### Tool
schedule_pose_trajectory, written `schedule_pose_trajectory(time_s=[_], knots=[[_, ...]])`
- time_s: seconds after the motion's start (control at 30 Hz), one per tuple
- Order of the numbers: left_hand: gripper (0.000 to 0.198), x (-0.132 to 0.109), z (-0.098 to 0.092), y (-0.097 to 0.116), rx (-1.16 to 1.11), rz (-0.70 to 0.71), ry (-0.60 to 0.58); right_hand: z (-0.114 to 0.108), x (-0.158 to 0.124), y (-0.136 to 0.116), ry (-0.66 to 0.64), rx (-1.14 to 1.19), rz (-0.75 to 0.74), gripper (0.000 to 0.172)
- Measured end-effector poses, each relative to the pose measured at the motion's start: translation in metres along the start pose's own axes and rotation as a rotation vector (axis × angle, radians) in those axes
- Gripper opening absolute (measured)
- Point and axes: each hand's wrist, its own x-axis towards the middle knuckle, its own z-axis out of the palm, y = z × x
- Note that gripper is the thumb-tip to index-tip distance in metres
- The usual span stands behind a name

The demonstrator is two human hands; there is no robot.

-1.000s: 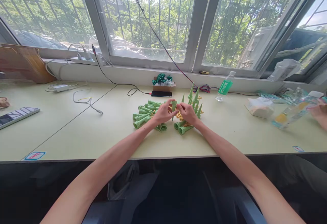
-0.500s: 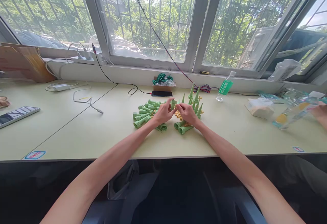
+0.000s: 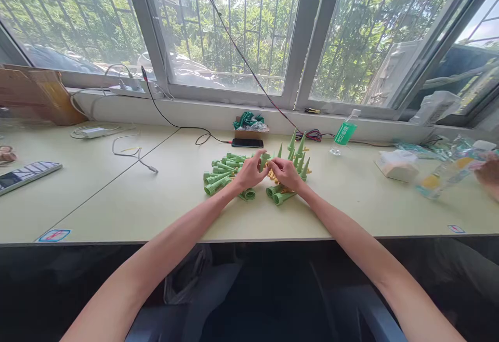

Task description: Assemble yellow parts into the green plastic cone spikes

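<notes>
My left hand (image 3: 250, 172) is closed around a green plastic spike (image 3: 264, 159), its wide end up. Beside it, the bent fingers of my right hand (image 3: 287, 172) pinch at the spike's side, on something small that I cannot make out. Small yellow plastic pieces (image 3: 272, 176) lie beneath and between my hands. To the left is a pile of green spikes (image 3: 219, 181) lying on their sides. Several pointed spikes (image 3: 299, 148) stand upright just beyond my right hand, some with yellow pieces at them. Two more spikes (image 3: 279, 197) lie in front of that hand.
Behind the pile are a black phone (image 3: 247, 143) on a cable and a small box (image 3: 249, 123) with green material. A green-labelled bottle (image 3: 344, 133) and tissue pack (image 3: 396, 165) stand rightward. Another person's hand (image 3: 489, 173) is by a large clear bottle (image 3: 448, 173) at far right.
My hands stay almost in place, with only slight finger movement at the green spike. At the far right, the other person's hand has shifted a little.
</notes>
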Motion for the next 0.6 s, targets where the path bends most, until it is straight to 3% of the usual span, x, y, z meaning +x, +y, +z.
schedule_pose_trajectory(time_s=[0.6], knots=[[0.047, -0.0007, -0.0012, 0.0012, -0.020, -0.038, -0.067, -0.0013, -0.0013, 0.0004, -0.040, 0.014, -0.021, 0.041]])
